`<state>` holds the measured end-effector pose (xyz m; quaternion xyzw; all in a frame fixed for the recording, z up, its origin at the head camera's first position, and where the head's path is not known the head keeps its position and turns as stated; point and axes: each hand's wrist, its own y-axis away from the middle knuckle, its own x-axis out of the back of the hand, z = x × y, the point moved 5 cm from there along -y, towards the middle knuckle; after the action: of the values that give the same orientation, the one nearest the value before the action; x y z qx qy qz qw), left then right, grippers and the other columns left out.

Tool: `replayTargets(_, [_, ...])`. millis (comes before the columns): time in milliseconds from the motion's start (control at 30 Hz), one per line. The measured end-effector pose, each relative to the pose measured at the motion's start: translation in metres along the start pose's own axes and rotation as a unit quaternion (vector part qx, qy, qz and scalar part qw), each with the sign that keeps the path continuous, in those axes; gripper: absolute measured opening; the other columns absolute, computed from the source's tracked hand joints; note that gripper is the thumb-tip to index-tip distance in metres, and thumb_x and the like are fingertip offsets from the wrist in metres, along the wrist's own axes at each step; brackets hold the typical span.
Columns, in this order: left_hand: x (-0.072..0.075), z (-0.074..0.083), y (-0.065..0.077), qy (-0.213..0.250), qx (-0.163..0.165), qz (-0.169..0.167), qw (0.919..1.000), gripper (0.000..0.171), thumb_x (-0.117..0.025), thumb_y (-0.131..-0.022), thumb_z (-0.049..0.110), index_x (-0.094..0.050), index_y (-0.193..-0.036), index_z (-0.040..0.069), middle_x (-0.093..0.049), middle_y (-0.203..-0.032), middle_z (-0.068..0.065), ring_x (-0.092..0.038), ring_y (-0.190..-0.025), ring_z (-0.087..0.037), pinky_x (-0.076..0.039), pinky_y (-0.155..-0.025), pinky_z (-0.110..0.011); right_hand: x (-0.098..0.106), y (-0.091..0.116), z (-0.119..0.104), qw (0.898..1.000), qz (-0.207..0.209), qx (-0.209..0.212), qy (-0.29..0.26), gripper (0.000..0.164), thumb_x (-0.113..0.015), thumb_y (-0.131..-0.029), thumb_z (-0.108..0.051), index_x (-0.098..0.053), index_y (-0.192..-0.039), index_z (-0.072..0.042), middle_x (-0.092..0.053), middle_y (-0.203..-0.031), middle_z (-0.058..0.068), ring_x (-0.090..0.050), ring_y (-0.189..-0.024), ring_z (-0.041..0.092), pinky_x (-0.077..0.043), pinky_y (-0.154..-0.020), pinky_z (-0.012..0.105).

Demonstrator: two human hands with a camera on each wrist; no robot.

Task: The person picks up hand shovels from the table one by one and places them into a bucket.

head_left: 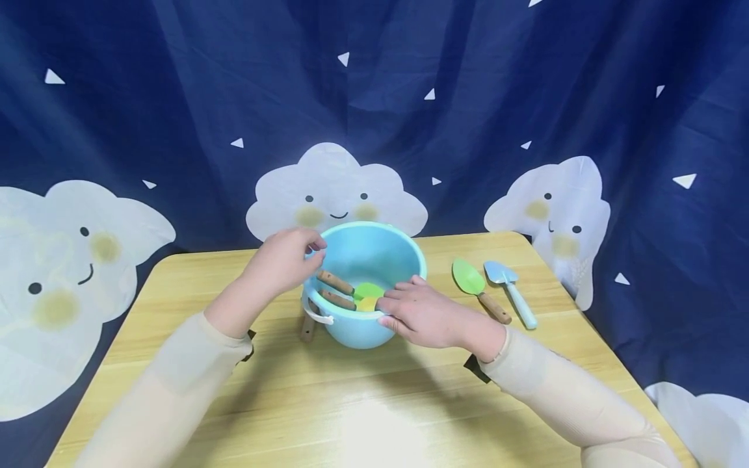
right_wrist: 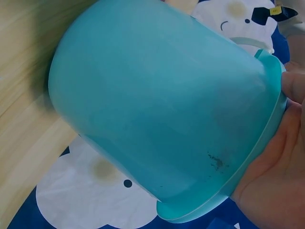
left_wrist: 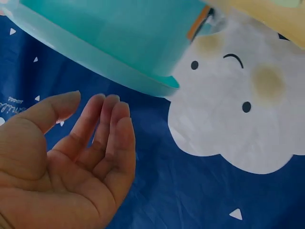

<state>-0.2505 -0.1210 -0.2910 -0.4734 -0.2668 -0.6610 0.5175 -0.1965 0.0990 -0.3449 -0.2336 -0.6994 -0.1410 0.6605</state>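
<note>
Wooden table (head_left: 281, 390) bearing blue bucket (head_left: 359, 330), green trowel (head_left: 470, 279), blue trowel (head_left: 517, 299), wooden handle (head_left: 307, 328) partly hidden by bucket

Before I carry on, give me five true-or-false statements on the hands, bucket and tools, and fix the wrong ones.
1. The right hand grips the rim of the blue bucket. True.
2. The left hand grips the bucket's white handle. False: the left hand holds nothing, near the rim.
3. Two wooden handles show inside the bucket. True.
4. The green trowel lies right of the bucket. True.
5. The blue trowel is inside the bucket. False: the blue trowel lies on the table, beside the green trowel.
</note>
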Motion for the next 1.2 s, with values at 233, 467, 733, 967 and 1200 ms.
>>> replayTargets(233, [0.004,-0.016,0.022,-0.008,0.02,0.05,0.9985,0.029,-0.057,-0.096,0.018,-0.07,-0.118,0.003,-0.069,-0.117,-0.013,-0.064,-0.106,-0.032,-0.05,-0.089,-0.051,0.001,0.0,-0.001,1.0,-0.005,-0.002,-0.005,0.021,-0.046,-0.106,-0.036,-0.057,-0.096,-0.021,-0.044,-0.079,-0.011,-0.043,-0.082,0.014,-0.027,-0.078,0.034])
replayTargets(467, [0.0,-0.032,0.041,-0.002,0.035,0.069,0.997,0.03,-0.056,-0.096,0.016,-0.069,-0.119,-0.001,-0.066,-0.121,-0.019,-0.064,-0.107,-0.038,-0.05,-0.088,-0.054,0.001,0.0,-0.001,1.0,-0.008,-0.003,-0.004,0.021,-0.046,-0.106,-0.036,-0.057,-0.096,-0.021,-0.045,-0.08,-0.011,-0.043,-0.083,0.014,-0.027,-0.078,0.033])
replayTargets(733, [-0.023,-0.053,0.047,0.0,0.05,0.056,0.9972,0.034,-0.057,-0.096,0.018,-0.066,-0.122,-0.001,-0.062,-0.126,-0.022,-0.064,-0.107,-0.039,-0.05,-0.086,-0.056,0.0,-0.001,0.0,1.0,-0.008,-0.004,-0.001,0.021,-0.046,-0.106,-0.036,-0.056,-0.096,-0.02,-0.045,-0.08,-0.011,-0.043,-0.083,0.014,-0.028,-0.078,0.034])
replayTargets(967, [-0.047,-0.061,0.052,0.019,0.066,0.041,0.9968,0.036,-0.059,-0.094,0.019,-0.066,-0.121,-0.004,-0.064,-0.122,-0.023,-0.063,-0.108,-0.041,-0.05,-0.087,-0.055,-0.001,-0.002,0.0,1.0,-0.007,-0.005,-0.001,0.022,-0.046,-0.106,-0.036,-0.057,-0.096,-0.02,-0.045,-0.08,-0.011,-0.043,-0.083,0.014,-0.028,-0.078,0.034])
replayTargets(1200, [-0.083,-0.078,0.05,0.027,0.086,0.015,0.9958,0.041,-0.062,-0.095,0.027,-0.066,-0.12,-0.005,-0.065,-0.121,-0.023,-0.063,-0.11,-0.042,-0.05,-0.09,-0.055,0.0,-0.002,0.0,1.0,-0.009,-0.006,0.0,0.021,-0.046,-0.106,-0.036,-0.057,-0.096,-0.02,-0.045,-0.08,-0.011,-0.043,-0.083,0.015,-0.028,-0.078,0.034])
